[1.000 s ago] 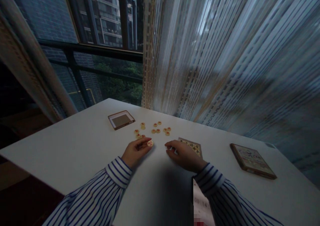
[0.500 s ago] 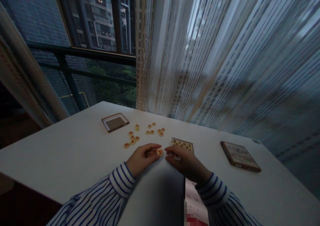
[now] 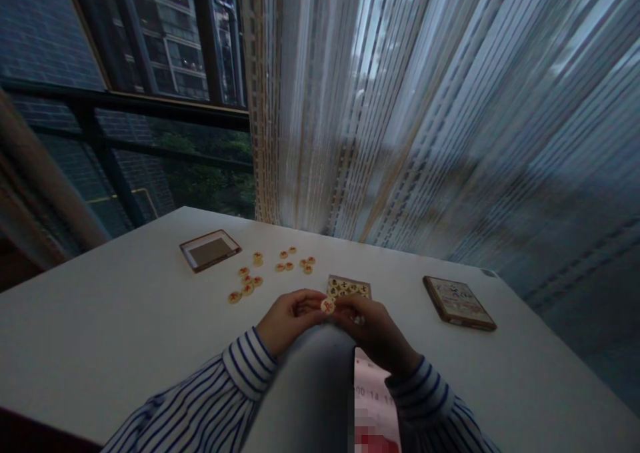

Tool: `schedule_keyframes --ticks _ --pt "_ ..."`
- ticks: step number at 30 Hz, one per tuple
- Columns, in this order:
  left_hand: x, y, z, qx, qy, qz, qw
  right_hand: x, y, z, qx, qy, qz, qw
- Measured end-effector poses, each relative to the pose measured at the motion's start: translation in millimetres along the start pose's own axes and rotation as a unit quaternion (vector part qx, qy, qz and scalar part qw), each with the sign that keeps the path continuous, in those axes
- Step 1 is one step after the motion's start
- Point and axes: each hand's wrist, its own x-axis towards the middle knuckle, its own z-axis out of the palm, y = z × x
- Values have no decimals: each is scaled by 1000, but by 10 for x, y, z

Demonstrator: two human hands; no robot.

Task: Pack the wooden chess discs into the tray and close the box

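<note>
Between the fingertips of both hands, in front of me, is a round xiangqi piece (image 3: 327, 305) with a red character. My left hand (image 3: 290, 316) pinches it from the left. My right hand (image 3: 373, 323) has its thumb and fingers closed at its right edge. Just behind my right hand lies an open box (image 3: 371, 286) of xiangqi pieces with black characters, partly hidden by that hand. Something small and pale shows under my right fingers, too unclear to name. Several loose red-character xiangqi pieces (image 3: 247, 289) lie on the table beyond my left hand, some touching or overlapping.
The white table (image 3: 150, 333) reaches toward a string curtain (image 3: 320, 106) and a railing (image 3: 175, 109). An open, shallow box part (image 3: 190, 258) stands at the back left. A flat printed box (image 3: 460, 303) lies at the right. A lit screen (image 3: 370, 379) shows below my right hand.
My right fingers have closed the gap to the xiangqi piece and now meet it. The piece has turned its face more toward me. The whole view has shifted, with the table's things further left.
</note>
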Motion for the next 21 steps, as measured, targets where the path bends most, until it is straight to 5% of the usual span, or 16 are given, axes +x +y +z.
schedule_keyframes --ticks 21 --pt "420 -236 227 -14 -11 -13 1000 -169 370 6 -69 125 -48 989"
